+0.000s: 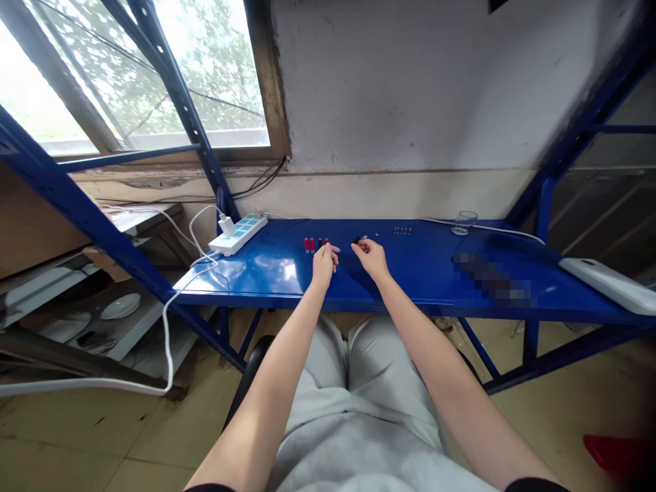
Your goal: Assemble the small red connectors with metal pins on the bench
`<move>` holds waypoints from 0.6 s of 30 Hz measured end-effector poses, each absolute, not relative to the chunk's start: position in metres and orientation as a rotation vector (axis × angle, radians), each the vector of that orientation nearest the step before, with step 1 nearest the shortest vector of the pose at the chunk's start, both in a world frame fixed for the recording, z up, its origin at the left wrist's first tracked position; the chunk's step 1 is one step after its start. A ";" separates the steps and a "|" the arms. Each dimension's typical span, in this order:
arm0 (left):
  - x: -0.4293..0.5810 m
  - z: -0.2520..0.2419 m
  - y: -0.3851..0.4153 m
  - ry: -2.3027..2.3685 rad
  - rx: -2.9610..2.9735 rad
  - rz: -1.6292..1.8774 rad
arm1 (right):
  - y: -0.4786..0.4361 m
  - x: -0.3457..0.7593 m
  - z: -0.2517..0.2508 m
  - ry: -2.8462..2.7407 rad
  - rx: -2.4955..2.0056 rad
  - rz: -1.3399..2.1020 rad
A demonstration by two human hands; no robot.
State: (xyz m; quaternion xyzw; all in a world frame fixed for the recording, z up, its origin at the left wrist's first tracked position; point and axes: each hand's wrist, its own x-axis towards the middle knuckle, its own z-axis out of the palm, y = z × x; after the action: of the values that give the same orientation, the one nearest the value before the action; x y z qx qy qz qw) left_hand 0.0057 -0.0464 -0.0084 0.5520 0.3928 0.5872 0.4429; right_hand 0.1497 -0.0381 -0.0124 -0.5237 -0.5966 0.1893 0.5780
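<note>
My left hand (325,263) is over the blue table (256,273), its fingers curled beside a short row of small cylinders. Two red cylinders (309,245) stand to its left, and a black one (320,242) and another red one (326,242) show just past the fingertips. Whatever the left hand holds, if anything, is hidden. My right hand (372,257) pinches a small black piece (357,240) between thumb and fingers. Several tiny metallic pieces (402,231) lie in rows farther back on the right, with a tiny orange-brown bit (377,234) nearer the right hand.
A white power strip (238,234) with a plug and cable lies at the table's left end. Toward the back right stands a clear glass (464,223). A blurred dark object (495,280) and a white device (609,283) lie on the right. Blue frame posts flank the table.
</note>
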 end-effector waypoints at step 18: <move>0.005 -0.009 -0.045 1.047 1.391 1.373 | 0.022 0.196 -0.022 -1.615 -1.737 0.230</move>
State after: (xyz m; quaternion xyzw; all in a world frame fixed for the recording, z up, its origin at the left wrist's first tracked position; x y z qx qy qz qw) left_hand 0.0055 -0.0453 -0.0093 0.5614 0.4227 0.5542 0.4461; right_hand 0.1957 0.0225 -0.0220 -0.6770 -0.6297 0.0898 0.3703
